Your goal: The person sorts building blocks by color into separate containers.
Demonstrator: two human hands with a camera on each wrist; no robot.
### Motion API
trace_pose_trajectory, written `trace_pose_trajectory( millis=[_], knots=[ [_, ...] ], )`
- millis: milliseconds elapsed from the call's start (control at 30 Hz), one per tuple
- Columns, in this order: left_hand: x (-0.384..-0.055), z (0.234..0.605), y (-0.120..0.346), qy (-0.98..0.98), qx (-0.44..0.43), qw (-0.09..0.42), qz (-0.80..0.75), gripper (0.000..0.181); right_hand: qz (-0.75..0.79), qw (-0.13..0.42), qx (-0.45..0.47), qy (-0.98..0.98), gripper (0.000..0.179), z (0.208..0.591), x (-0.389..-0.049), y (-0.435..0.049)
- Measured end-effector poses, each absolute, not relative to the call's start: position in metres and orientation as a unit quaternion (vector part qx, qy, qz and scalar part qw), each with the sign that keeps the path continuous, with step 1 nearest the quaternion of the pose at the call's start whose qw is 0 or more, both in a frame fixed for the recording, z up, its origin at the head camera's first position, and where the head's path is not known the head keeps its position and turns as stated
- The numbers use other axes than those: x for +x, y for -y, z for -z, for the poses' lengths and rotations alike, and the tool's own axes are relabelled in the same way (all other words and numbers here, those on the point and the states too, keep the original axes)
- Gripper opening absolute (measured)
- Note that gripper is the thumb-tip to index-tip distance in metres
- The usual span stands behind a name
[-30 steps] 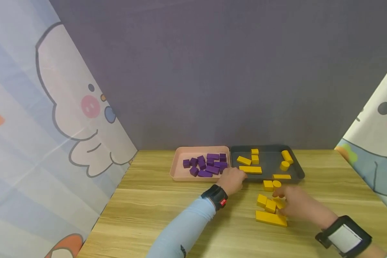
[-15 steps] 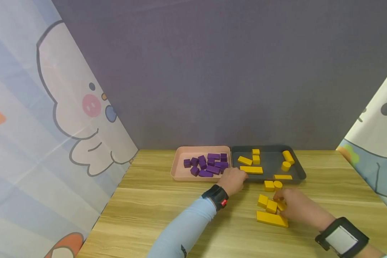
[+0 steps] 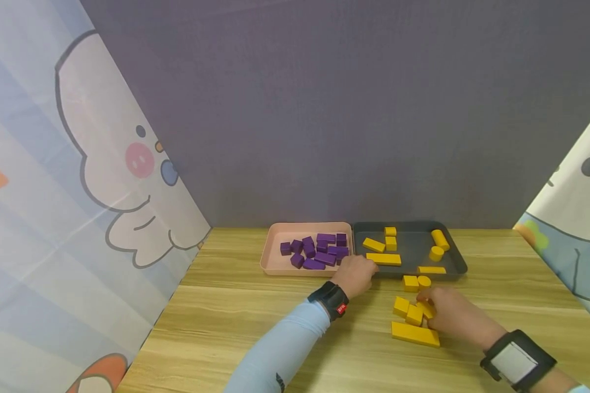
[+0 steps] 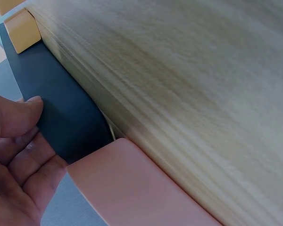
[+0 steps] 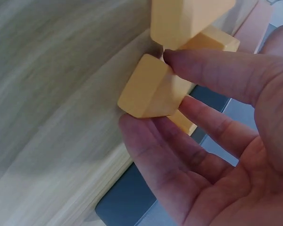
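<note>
My left hand (image 3: 356,275) grips the near left corner of the dark grey tray (image 3: 413,243). In the left wrist view the thumb lies on the outside of the tray wall (image 4: 68,106), with fingers curled at its rim. My right hand (image 3: 454,314) pinches a yellow block (image 5: 144,87) between thumb and fingertips, low over the table in front of the tray. Two yellow cubes (image 3: 414,315) sit just left of the pinched block, and a long yellow block (image 3: 415,334) lies nearer me. A yellow cube (image 3: 410,283) and a yellow cylinder (image 3: 424,281) stand at the tray's front edge.
Several yellow blocks, among them a long yellow bar (image 3: 383,259), lie spread inside the dark tray. Touching its left side is a pink tray (image 3: 267,254) holding several purple blocks (image 3: 324,258). A grey backdrop (image 3: 324,136) rises behind the wooden table (image 3: 216,311).
My right hand has shifted slightly at the same yellow block, its fingers settling around it. The left hand stays at the tray corner. The head view has moved a little.
</note>
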State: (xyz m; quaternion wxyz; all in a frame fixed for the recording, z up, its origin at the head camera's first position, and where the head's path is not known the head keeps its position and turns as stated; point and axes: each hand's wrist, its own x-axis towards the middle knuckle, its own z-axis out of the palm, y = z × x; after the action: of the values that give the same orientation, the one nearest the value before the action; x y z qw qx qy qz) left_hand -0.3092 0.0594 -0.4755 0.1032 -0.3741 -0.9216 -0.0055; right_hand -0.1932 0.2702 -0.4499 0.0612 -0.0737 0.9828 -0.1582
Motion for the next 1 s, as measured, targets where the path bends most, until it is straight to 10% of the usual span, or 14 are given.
trace_pose_trajectory(
  millis=[567,1000],
  knots=[
    [-0.312,0.476,-0.06,0.922,-0.376,0.091,0.008,0.026,0.18,0.013,-0.106,-0.978,0.04,0.43,-0.206,-0.279],
    [-0.312,0.478,-0.06,0.919,-0.38,0.104,0.002,0.027,0.175,-0.039,-0.063,-0.982,0.048,0.408,-0.285,-0.281]
  ],
)
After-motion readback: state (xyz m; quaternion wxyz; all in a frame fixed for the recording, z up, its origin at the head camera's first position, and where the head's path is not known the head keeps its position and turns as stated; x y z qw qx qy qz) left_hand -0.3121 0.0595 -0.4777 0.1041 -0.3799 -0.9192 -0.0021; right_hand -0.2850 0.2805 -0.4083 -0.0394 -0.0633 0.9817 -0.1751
